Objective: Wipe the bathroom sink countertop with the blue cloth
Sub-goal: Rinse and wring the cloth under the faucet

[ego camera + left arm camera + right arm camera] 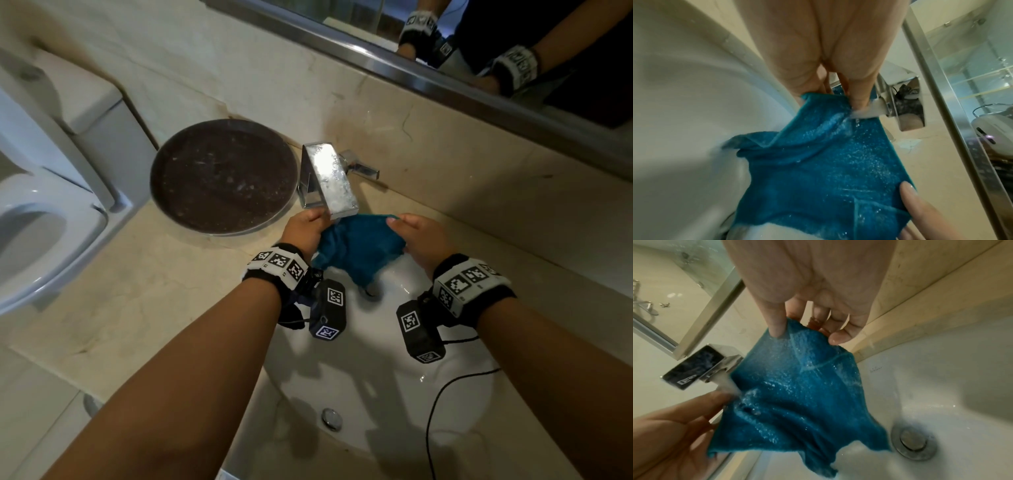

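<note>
The blue cloth [359,248] hangs spread under the chrome faucet [330,178] over the white sink basin [394,349]. Water runs from the spout onto the wet cloth [828,162]. My left hand [305,229] pinches the cloth's left top corner, close to the spout [898,100]. My right hand [419,240] pinches the right top corner between thumb and fingers [777,324]. The cloth [797,386] droops toward the drain [913,443], its lower tip in the water stream. The beige marble countertop [144,294] lies around the basin.
A round dark tray [222,176] sits on the counter left of the faucet. A white toilet [41,212] stands at the far left. A mirror with a metal frame [411,68] runs along the back wall. A black cable [442,404] hangs over the basin.
</note>
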Available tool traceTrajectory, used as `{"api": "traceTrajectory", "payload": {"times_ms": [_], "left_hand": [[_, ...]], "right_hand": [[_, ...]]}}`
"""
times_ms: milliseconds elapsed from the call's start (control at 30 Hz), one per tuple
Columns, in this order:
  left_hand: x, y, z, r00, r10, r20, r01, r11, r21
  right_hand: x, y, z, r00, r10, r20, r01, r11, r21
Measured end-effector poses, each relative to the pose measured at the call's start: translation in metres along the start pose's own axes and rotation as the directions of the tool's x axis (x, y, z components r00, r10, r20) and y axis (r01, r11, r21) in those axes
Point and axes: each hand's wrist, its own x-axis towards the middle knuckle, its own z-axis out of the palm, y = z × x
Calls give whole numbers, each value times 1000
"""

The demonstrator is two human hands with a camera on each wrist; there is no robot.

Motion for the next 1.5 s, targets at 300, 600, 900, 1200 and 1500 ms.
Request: {"api": "traceTrajectory", "payload": {"times_ms": [300, 600, 900, 1200, 1500], "left_hand": [[-1, 3, 1, 995, -99, -13, 96, 986, -137], [-8, 0, -31, 998, -66, -9, 63, 978, -197], [-12, 0, -43, 996, -43, -74, 37, 996, -75], [-20, -2, -23, 992, -123, -35, 127, 981, 150], [-12, -10, -4, 939, -344, 23, 336, 900, -278]], "right_hand": [[0, -2, 14, 998, 4, 56, -5, 999, 31], [8, -27, 62, 933, 242, 266, -347, 798, 493], [15, -22, 67, 934, 228, 275, -353, 705, 616], [9, -17, 49, 920, 125, 371, -358, 652, 668], [-20, -9, 38, 792, 116, 599, -283, 940, 192]]}}
